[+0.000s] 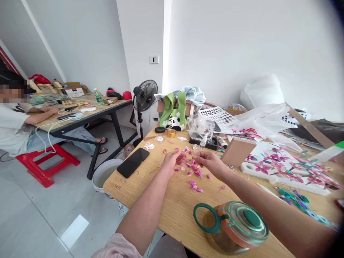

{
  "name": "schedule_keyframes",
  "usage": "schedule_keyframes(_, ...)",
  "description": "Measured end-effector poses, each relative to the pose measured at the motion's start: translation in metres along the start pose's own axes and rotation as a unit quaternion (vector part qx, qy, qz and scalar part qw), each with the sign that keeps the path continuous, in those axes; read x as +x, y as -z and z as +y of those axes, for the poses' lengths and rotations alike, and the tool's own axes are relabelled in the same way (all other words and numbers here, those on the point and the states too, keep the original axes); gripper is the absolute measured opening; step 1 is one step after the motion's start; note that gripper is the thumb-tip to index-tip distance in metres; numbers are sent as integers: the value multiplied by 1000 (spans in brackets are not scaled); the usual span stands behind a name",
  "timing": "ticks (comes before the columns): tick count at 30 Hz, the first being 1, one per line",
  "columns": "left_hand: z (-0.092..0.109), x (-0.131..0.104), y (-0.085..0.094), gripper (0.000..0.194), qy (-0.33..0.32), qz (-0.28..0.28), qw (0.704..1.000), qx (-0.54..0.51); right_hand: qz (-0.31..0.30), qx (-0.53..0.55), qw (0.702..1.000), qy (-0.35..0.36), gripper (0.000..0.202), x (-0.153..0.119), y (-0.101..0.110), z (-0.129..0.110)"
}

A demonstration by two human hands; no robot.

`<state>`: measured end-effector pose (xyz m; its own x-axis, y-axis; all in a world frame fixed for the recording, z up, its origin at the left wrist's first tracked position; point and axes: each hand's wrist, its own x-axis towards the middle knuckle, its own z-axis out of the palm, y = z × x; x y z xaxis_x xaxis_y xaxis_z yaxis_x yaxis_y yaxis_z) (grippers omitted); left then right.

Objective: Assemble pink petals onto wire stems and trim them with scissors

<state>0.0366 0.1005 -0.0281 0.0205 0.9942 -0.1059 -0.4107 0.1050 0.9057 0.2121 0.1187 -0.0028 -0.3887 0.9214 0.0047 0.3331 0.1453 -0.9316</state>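
Pink fabric-like petals [199,173] lie scattered on the wooden table [172,200] around and between my hands. My left hand [174,159] is closed above the left side of the scatter, thumb and fingers drawn together in a pinch. Facing it from the right, my right hand [208,160] is closed too, its fingertips pinched near several petals. Anything in either pinch is too small to make out. A small gap separates the two hands. Closer to me, a cluster of petals [195,187] rests on the wood.
A lidded glass jug [236,225] stands close by my right forearm. A black phone [133,162] lies at the left edge. Finished-looking pink flowers [279,165] lie on white foam at right. A person [16,118] sits at another table beyond a fan [145,95].
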Motion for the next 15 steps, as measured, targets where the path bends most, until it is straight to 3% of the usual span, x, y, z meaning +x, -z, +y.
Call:
schedule_keyframes(10, 3, -1, -1, 67, -18, -8, 1000, -15, 50, 29, 998, 3, 44, -1, 2, -4)
schedule_keyframes(15, 0, -5, -6, 58, -30, -66, 997, 29, 54, 37, 998, 6, 43, -1, -1, -6)
